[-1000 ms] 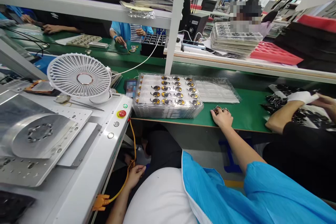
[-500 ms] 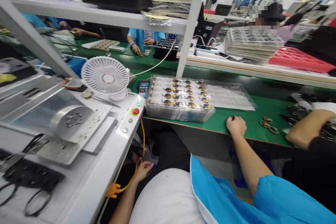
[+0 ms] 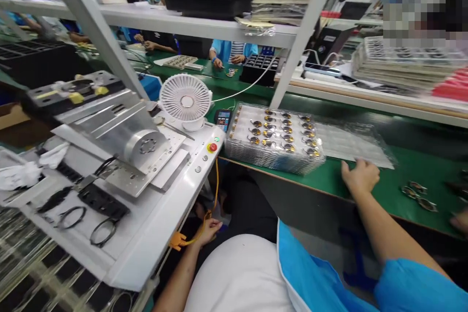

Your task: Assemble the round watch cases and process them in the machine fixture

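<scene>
- Our right hand (image 3: 361,175) is palm down over the counter (image 3: 389,190), thumb spread from the bent fingers; we see nothing pinched.
- Our left hand (image 3: 210,230) lies low by the orange cable (image 3: 217,185), loosely curled; we cannot tell whether its fingertips meet.
- The stack of clear trays (image 3: 268,157) stands left of our right hand, dark-and-amber round parts (image 3: 269,134) in its top tray. We judge each tray light, thin, slippery and bendy, best held by opposite rims and kept level.
- A flat clear tray (image 3: 347,142) lies just beyond our right fingers; we cannot tell if they touch.
- Three loose round parts (image 3: 427,204) lie right of that hand: small, probably stiff and scratchable, best lifted by their edges.
</scene>
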Available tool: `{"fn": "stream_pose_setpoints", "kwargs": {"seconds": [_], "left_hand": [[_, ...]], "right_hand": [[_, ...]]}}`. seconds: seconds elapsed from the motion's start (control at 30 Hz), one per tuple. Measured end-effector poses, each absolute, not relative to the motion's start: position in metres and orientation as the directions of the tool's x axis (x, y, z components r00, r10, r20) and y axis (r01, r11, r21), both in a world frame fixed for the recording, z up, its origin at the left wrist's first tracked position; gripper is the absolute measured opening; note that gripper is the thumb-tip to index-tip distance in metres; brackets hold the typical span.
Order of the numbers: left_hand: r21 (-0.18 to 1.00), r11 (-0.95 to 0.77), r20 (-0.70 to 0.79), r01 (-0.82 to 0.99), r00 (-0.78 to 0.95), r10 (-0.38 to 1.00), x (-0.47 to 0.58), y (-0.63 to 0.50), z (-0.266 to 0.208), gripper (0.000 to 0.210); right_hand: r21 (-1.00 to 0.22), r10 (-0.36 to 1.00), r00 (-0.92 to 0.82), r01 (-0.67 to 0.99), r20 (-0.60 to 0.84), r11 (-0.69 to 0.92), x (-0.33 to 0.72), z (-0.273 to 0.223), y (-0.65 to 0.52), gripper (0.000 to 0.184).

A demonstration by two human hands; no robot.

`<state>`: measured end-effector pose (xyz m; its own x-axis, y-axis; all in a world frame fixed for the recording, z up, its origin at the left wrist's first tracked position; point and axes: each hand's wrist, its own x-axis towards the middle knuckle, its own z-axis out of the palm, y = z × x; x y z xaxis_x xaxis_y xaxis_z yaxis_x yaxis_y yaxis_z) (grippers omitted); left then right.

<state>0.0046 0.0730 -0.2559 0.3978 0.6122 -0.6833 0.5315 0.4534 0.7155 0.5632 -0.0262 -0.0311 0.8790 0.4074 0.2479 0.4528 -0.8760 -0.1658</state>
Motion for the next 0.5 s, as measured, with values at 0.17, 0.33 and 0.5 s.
{"fn": "stream_pose_setpoints", "kwargs": {"seconds": [0.17,0.33,0.5], "left_hand": [[0.763,0.393,-0.622,0.513,0.419,0.661,0.007,0.079,-0.243,0.059],[0.781,0.341,-0.586,0.523,0.424,0.691,0.014,0.086,-0.227,0.075],[0.759,0.289,-0.585,0.584,0.415,0.697,0.02,0.09,-0.214,0.077]], "right_hand": [[-0.122,0.612,0.757,0.646,0.231,-0.753,0.586,-0.031,0.005,0.048],[-0.133,0.559,0.781,0.608,0.28,-0.783,0.578,-0.054,0.019,0.046],[-0.128,0.586,0.758,0.636,0.286,-0.761,0.582,-0.055,0.02,0.041]]}}
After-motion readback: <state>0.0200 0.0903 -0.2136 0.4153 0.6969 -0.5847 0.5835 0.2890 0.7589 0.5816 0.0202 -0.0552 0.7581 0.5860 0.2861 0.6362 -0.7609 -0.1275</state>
